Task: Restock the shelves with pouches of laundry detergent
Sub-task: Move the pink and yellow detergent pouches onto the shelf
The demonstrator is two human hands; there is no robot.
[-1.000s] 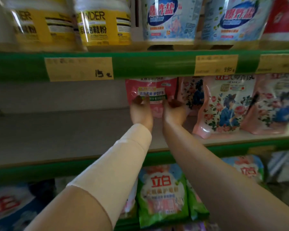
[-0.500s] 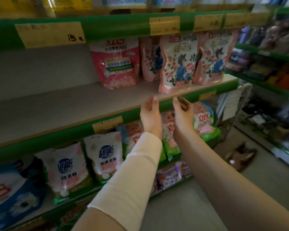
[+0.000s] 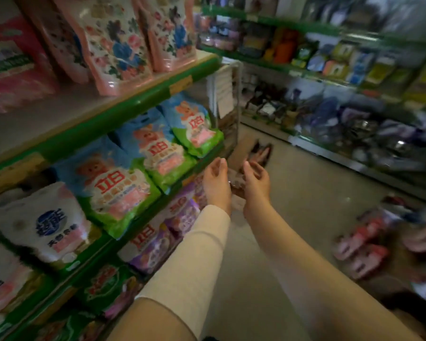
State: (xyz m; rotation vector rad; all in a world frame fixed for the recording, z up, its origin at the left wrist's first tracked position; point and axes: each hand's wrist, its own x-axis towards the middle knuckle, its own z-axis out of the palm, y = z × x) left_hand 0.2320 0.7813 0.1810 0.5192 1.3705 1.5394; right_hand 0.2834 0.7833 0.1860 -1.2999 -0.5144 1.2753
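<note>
From the head camera, both arms reach forward over the aisle floor [image 3: 293,210], beside the lower tiers of the shelving on the left. The left hand [image 3: 215,184] and the right hand [image 3: 255,184] hang near each other, palms turned inward, fingers loosely straight. Each grip is wide and holds nothing, and neither hand touches a shelf or a pack. A cream sleeve [image 3: 190,257] covers the left forearm; the right forearm is bare. The laundry detergent stands well above the hands on the upper shelf [image 3: 138,102], which has a green front edge. There the floral pouches [image 3: 116,48] stand upright in a row, with a pink pouch [image 3: 12,70] to their left, set further back. On the tier below lie blue-and-green bags [image 3: 123,190] printed with a bear, tilted backward, and a white bag [image 3: 42,225] just left of them. Lower still sit purple packs [image 3: 162,242]. At the right, on the floor, lies a heap of pink packs [image 3: 362,247] — too blurred to read. Across the aisle, the far shelves [image 3: 330,70] are blurred as well.
</note>
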